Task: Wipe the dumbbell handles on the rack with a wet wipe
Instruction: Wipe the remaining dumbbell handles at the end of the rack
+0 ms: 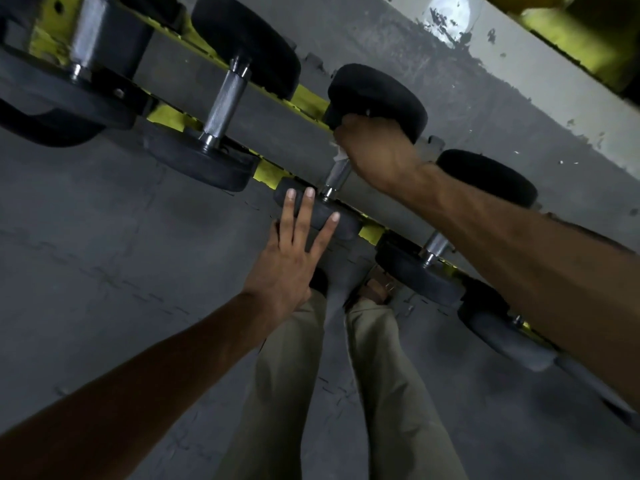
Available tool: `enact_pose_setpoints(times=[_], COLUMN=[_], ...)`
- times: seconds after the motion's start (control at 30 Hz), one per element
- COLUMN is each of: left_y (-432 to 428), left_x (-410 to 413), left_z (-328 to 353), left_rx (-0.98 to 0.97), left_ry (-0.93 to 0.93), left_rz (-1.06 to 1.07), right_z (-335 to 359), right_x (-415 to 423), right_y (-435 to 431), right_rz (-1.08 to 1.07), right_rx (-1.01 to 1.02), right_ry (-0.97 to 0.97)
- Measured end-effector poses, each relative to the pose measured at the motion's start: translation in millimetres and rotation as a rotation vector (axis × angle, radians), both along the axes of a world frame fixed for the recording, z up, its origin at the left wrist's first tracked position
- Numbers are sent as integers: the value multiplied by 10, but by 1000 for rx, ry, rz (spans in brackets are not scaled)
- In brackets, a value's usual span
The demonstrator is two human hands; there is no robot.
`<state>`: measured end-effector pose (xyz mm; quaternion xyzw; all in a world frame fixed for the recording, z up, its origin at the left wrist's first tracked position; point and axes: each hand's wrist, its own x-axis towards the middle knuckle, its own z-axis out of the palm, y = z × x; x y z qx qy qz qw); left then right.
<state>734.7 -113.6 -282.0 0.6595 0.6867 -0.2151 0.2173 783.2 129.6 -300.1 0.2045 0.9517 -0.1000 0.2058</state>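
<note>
Here, the person is bent over the yellow rack [166,116], working on the dumbbell [381,95] in the middle of the row. The right hand [377,150] is wrapped round its handle [337,174]. Its fingers curl under and out of my sight, and a scrap of the white wet wipe [340,153] pokes out at the lower edge of the fist. The left hand [291,258] is flat, with straight, spread fingers. Its fingertips [309,194] press on the near head [348,228] of the same dumbbell, steadying it, I would guess.

The next stroke depends on how the handle lies. It runs crosswise to the rack's rails, from the near head by the person's legs to the far head on the other rail. The right hand sits hard against the far head, so the bare stretch of steel lies between the fist and the near head, on the person's side. From here I judge the wipe would be a pull back along that axis, toward the left hand.

The left neighbour's handle [225,102] and the right neighbour's handle [437,244] lie parallel to it. The second is partly hidden under the right forearm. Whether either has been cleaned I cannot tell.
</note>
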Motion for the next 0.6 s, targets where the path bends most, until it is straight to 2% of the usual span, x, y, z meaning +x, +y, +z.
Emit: enact_pose_setpoints(times=[0.13, 0.2, 0.33, 0.37, 0.43, 0.5, 0.53, 0.6], left_y=[-7, -5, -2, -3, 0, 0, -1, -4], left_x=[1, -6, -16, -13, -7, -6, -6, -13], left_z=[-5, -2, 0, -3, -12, -18, -26, -36], left_rx=[3, 1, -3, 1, 11, 14, 16, 19], left_ry=[1, -6, -9, -7, -1, 2, 1, -7], left_rz=[4, 7, 3, 0, 3, 9, 7, 5], right_z=[-138, -225, -313, -327, -357, -420, -481, -548], right_x=[246, 270, 268, 259, 188, 101, 77, 27], right_y=[-513, -468, -339, -430, -653, -702, -653, -516], right_rz=[61, -11, -594, -745, -1104, -1538, -1736, -1967], right_rx=[-196, -170, -74, -112, -282, -466, -601, -1058], right_ry=[134, 216, 419, 497, 691, 788, 777, 662])
